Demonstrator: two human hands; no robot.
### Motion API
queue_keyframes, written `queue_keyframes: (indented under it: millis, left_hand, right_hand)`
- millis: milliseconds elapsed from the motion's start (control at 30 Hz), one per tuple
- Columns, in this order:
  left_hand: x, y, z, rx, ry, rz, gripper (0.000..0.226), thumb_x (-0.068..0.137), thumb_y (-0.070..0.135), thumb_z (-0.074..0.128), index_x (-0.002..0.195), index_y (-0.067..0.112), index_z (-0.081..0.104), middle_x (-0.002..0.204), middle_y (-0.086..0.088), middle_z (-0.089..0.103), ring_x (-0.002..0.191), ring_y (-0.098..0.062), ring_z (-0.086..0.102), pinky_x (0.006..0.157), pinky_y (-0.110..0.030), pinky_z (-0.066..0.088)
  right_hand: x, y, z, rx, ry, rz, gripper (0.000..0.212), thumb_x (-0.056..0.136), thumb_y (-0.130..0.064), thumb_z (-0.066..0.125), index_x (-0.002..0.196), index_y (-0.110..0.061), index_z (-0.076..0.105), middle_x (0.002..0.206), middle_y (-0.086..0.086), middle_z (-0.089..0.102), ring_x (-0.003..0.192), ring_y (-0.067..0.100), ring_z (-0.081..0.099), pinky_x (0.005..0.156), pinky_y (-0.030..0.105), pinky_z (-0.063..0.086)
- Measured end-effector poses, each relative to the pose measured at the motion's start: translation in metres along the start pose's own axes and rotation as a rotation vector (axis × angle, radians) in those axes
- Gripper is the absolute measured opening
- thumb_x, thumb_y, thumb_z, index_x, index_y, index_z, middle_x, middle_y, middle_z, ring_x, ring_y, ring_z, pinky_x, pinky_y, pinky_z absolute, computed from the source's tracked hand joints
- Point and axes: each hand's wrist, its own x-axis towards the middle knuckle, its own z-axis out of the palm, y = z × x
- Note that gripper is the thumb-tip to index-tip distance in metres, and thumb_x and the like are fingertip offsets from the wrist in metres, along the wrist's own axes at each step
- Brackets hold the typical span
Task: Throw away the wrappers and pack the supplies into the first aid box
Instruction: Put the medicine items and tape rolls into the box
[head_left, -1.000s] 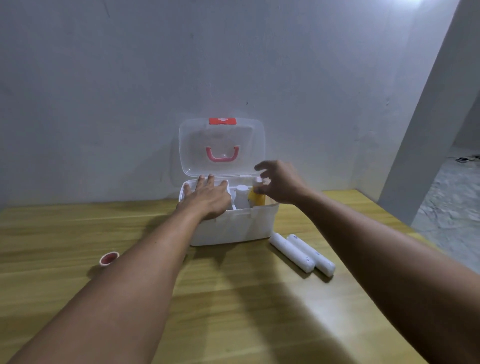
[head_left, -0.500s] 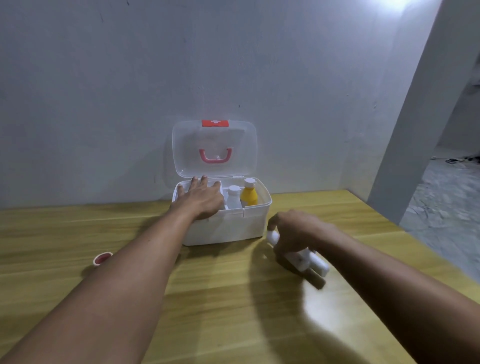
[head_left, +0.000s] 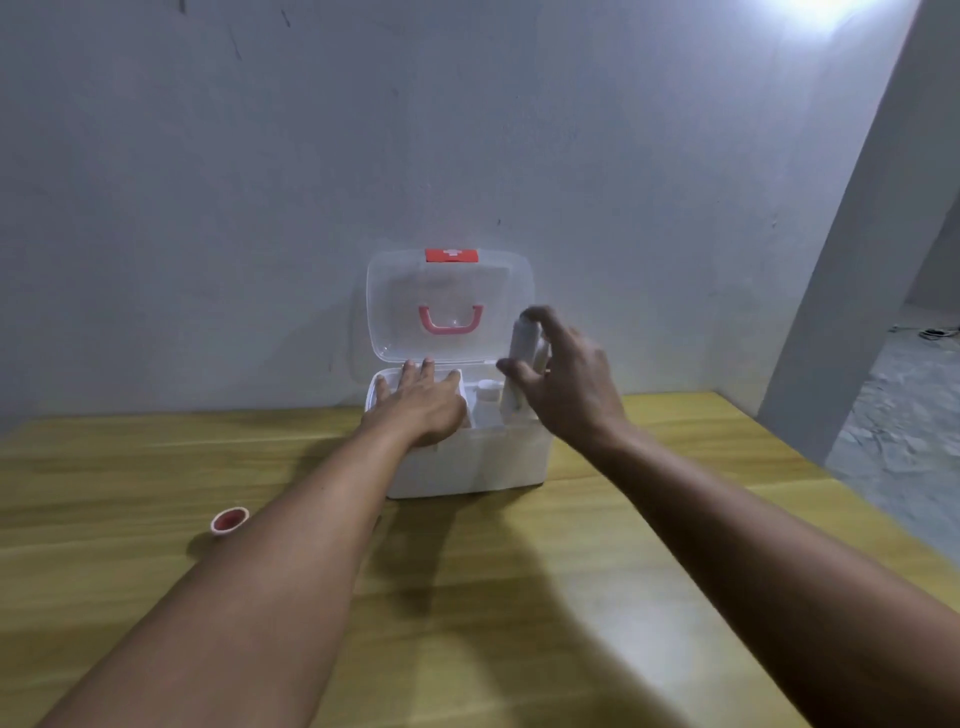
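Head view: right hand (head_left: 566, 384) has lifted both white rolls (head_left: 522, 358) off the table (head_left: 519, 597), now gripping them upright over the first aid box (head_left: 467, 462). Left hand (head_left: 423, 402) stays flat, fingers spread, on the box's left side.

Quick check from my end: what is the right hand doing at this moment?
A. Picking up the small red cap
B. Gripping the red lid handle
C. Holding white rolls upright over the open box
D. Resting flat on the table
C: the right hand grips the white rolls upright above the right side of the open first aid box, while the left hand rests on the box's left side.
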Motion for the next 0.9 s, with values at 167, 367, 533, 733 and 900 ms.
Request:
queue_keyframes:
  millis: [167,367,533,733,900]
  left_hand:
    - [-0.003,0.002,-0.003,-0.012,-0.008,0.012,0.059,0.096,0.028,0.017,0.154,0.026,0.01,0.164,-0.009,-0.005,0.151,-0.029,-0.009,0.117,-0.06,-0.005]
    - [-0.014,-0.001,-0.016,-0.468,0.338,0.038,0.045,0.094,0.015,0.029,0.133,0.01,0.051,0.147,-0.018,0.045,0.135,-0.034,0.04,0.114,-0.048,0.026]
    - [-0.047,-0.021,-0.029,-0.565,0.564,0.018,0.042,0.093,0.012,0.039,0.131,0.007,0.058,0.137,-0.016,0.058,0.128,-0.033,0.052,0.107,-0.037,0.041]
    - [-0.092,-0.082,-0.038,-0.44,0.428,-0.204,0.027,0.081,0.017,0.054,0.098,0.013,0.074,0.111,-0.012,0.073,0.106,-0.031,0.064,0.093,-0.036,0.051]
    - [-0.129,-0.116,-0.035,-0.364,0.032,-0.272,0.034,0.086,0.008,0.058,0.118,0.012,0.068,0.126,-0.009,0.066,0.102,-0.022,0.06,0.085,-0.024,0.043]
  right_hand:
    - [-0.018,0.019,0.024,-0.094,-0.036,-0.009,0.038,0.089,-0.039,0.063,0.119,-0.017,0.056,0.106,0.015,0.069,0.078,0.026,0.06,0.066,0.032,0.046]
    - [-0.014,0.021,0.03,-0.155,0.058,0.01,0.037,0.09,-0.049,0.056,0.107,-0.017,0.066,0.115,0.007,0.066,0.101,0.028,0.06,0.082,0.038,0.046]
    - [0.0,0.007,0.046,-0.206,-0.181,-0.05,0.057,0.092,-0.063,0.035,0.137,-0.031,0.045,0.155,0.009,0.031,0.138,0.03,0.035,0.107,0.053,0.035]
    - [-0.004,0.009,0.058,-0.364,-0.296,-0.064,0.064,0.093,-0.064,0.019,0.145,-0.028,0.031,0.149,0.007,0.046,0.146,0.029,0.02,0.111,0.049,0.027]
    - [-0.005,0.011,0.061,-0.374,-0.252,-0.085,0.062,0.094,-0.061,0.019,0.143,-0.025,0.034,0.131,0.012,0.063,0.14,0.03,0.03,0.109,0.044,0.03]
